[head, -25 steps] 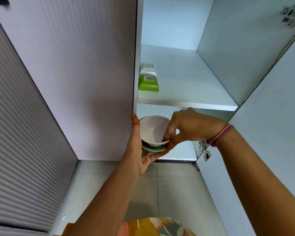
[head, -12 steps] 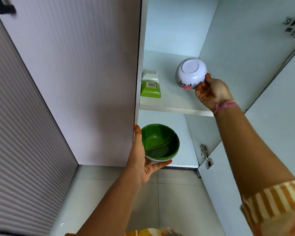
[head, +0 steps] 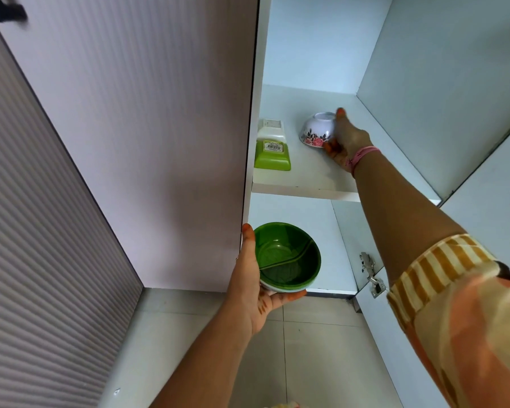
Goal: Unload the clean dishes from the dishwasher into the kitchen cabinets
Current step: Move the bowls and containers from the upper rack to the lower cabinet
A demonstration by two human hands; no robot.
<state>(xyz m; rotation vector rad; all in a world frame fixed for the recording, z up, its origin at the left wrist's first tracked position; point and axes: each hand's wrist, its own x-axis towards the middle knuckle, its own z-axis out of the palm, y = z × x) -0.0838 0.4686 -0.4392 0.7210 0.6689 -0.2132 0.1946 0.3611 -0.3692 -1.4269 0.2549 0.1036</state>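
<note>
I look up into an open white wall cabinet. My right hand (head: 346, 139) reaches onto the upper shelf (head: 304, 185) and grips a white bowl with red flowers (head: 317, 129), upside down, its rim at or just above the shelf board. My left hand (head: 249, 285) holds a green bowl (head: 286, 256) from below, upright, in front of the lower compartment. A paler rim under the green bowl suggests a second bowl nested beneath it.
A green and white box (head: 273, 145) lies at the left of the upper shelf. The open cabinet door (head: 480, 219) stands at the right with its hinge (head: 371, 275). A closed door (head: 147, 128) is at the left, tiles below.
My right hand lifted the white flowered bowl off the stack in my left hand, turned it over and carried it up and deeper onto the upper shelf. The green bowl stayed in my left hand.
</note>
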